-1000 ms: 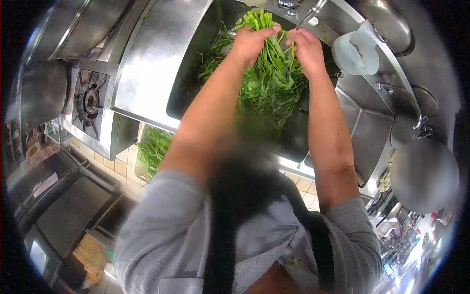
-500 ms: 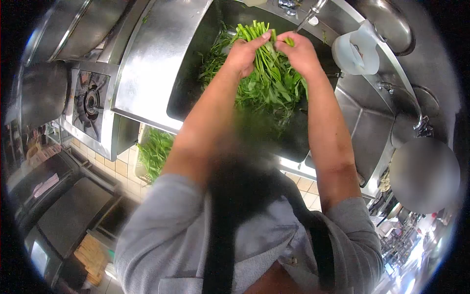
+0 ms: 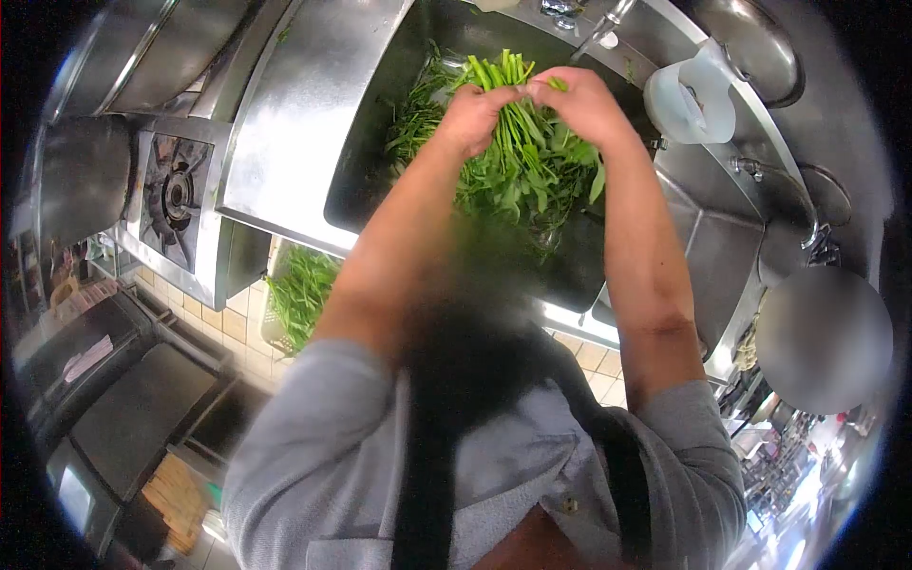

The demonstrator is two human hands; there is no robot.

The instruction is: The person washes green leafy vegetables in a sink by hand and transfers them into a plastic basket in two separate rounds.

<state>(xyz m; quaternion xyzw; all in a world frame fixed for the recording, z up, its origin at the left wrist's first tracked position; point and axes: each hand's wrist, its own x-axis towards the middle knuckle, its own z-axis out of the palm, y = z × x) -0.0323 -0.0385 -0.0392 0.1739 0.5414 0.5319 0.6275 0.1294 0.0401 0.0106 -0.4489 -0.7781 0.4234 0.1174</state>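
Observation:
A bunch of leafy green vegetable (image 3: 521,142), its pale cut stems pointing away from me, is held over a deep metal sink (image 3: 366,180). My left hand (image 3: 472,119) is closed around the stems from the left. On the other side, my right hand (image 3: 578,103) pinches a stem near the top of the bunch, its fingertips touching those of my left hand. More loose greens (image 3: 415,133) lie in the sink to the left and beneath the bunch. The stems inside my left palm are hidden.
A faucet (image 3: 603,28) reaches over the sink's far edge. A translucent plastic pitcher (image 3: 689,104) stands at the right, by a second basin (image 3: 719,252). Below the metal drainboard (image 3: 299,114), a basket of greens (image 3: 302,294) sits on the floor. A gas burner (image 3: 177,193) is farther left.
My right hand has come slightly down and in toward my left hand, and its fingers now meet the left thumb. The bunch has dipped slightly toward me.

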